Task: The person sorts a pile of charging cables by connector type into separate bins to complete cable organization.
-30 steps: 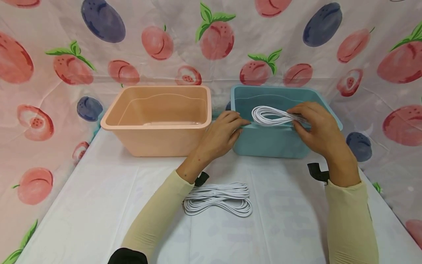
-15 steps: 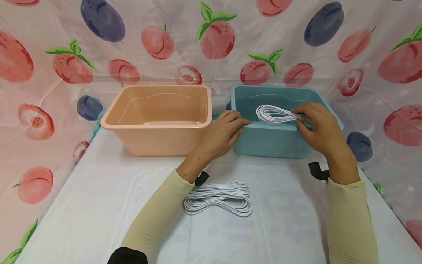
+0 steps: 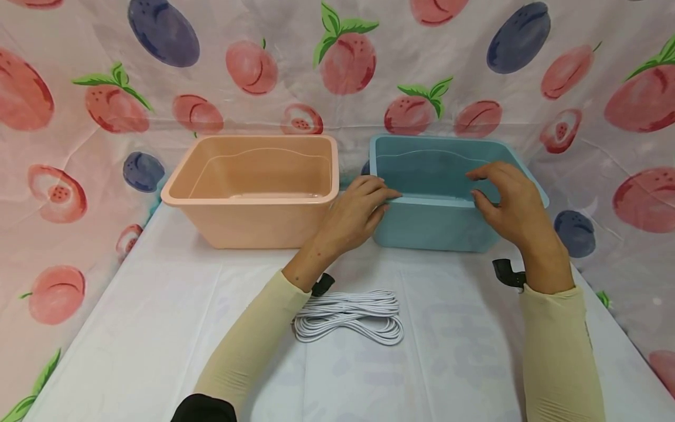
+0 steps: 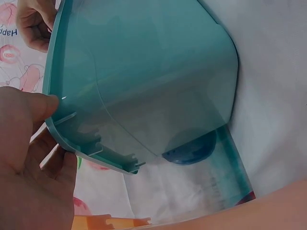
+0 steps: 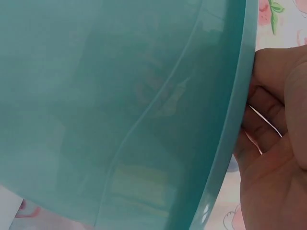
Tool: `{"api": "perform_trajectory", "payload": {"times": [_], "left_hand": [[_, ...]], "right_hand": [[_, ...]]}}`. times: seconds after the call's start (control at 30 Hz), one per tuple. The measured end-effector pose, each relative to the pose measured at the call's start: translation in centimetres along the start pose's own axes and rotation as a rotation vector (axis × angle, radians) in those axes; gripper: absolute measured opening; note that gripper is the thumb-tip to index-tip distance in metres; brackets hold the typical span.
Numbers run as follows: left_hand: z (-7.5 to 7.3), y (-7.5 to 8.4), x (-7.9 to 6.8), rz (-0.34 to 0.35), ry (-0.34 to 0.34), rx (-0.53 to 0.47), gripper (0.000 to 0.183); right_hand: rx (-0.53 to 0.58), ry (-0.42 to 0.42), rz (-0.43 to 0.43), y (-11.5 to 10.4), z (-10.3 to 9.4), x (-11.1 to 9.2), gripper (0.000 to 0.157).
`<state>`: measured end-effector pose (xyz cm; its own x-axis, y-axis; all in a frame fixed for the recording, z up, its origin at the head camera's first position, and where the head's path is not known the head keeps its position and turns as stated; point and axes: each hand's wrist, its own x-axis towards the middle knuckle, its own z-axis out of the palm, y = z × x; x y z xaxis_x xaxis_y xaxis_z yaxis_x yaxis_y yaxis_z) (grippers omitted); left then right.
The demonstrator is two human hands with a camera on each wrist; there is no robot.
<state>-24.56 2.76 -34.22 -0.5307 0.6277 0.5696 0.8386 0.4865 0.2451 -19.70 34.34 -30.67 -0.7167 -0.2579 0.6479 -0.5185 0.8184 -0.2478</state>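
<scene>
Loading blue tub, seemingly: right grip parted, empty; left grip pinching rim; likely next, cable bodyward of both.

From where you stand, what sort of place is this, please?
Probably a staged tabletop workspace: a fruit-print backdrop behind a white-covered table, with a peach bin and blue bin on it.

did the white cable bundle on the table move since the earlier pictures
No: in the head view the white cable bundle lies where it did before, with no visible shift against the peach bin.
</scene>
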Motion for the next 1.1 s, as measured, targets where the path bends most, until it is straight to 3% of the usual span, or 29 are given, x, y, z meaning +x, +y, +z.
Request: {"api": "perform_trajectory", "payload": {"times": [0.3,0.63,1.1], "left_hand": [[-0.1,0.0,0.0,0.010,-0.001,-0.002,0.028],[-0.1,-0.1,0.0,0.023,0.004,-0.007,0.028],[0.0,0.0,-0.1,0.016,0.002,-0.005,0.028]], "right_hand": [[0.007,-0.042,-0.047,-0.7,0.3,0.2,0.028],[-0.001,-0.053,-0.147,-2.8,0.9,0.4,0.030],[0.061,-0.147,-0.271,-5.8,1.1,0.4,0.033]]}}
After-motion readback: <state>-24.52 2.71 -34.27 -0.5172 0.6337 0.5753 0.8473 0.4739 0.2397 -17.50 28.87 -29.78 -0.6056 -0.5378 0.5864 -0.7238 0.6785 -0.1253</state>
